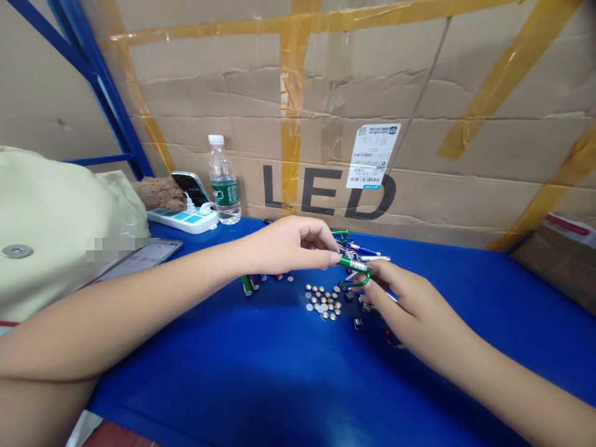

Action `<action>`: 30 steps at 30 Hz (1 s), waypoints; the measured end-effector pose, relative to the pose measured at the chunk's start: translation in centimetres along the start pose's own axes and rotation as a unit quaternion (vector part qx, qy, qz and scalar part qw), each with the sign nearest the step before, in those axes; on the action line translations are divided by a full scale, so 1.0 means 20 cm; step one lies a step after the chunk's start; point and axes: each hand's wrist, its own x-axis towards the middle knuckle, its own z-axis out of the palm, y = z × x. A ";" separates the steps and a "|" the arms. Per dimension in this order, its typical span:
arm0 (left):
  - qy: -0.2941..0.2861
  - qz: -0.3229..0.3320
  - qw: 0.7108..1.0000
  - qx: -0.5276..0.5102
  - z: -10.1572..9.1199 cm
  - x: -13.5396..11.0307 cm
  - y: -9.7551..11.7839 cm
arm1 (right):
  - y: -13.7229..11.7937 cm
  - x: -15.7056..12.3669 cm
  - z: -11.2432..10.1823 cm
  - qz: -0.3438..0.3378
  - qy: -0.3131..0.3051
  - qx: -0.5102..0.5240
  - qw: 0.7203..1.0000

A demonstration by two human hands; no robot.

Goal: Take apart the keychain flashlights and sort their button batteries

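Observation:
A green keychain flashlight with a green carabiner clip is held level above the table between my two hands. My left hand pinches its left end between thumb and fingers. The other end, where the clip hangs, is gripped by the fingertips of my right hand. Below lie several silver button cells in a loose cluster. Several coloured metal tubes lie under my left wrist. More flashlights in blue, purple and silver are heaped behind my hands, partly hidden by them.
A blue table carries everything. At the back left stand a water bottle and a white power strip with a phone. A pale bag sits at left, beside another phone. A large cardboard box walls off the back.

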 end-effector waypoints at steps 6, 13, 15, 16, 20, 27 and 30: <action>0.022 -0.026 0.999 -0.027 0.02 0.01 0.02 | -0.02 -0.01 0.01 0.031 -0.030 0.110 0.993; 0.096 0.100 0.983 0.123 0.08 -0.03 0.03 | -0.01 0.00 0.00 0.054 -0.093 0.218 0.970; 0.076 0.173 0.960 0.208 0.10 -0.05 0.03 | -0.04 -0.01 -0.01 0.064 -0.134 0.253 0.956; 0.053 0.197 0.949 0.241 0.11 -0.05 0.03 | -0.05 -0.02 -0.01 0.067 -0.156 0.272 0.947; 0.012 0.223 0.924 0.311 0.13 -0.08 0.04 | -0.05 -0.03 0.00 0.072 -0.186 0.254 0.946; 0.040 0.181 0.936 0.300 0.13 -0.06 0.05 | 0.04 -0.02 -0.01 -0.070 -0.050 -0.159 0.984; 0.036 0.144 0.958 0.245 0.15 -0.06 0.05 | 0.05 -0.03 -0.01 -0.148 -0.004 -0.278 0.949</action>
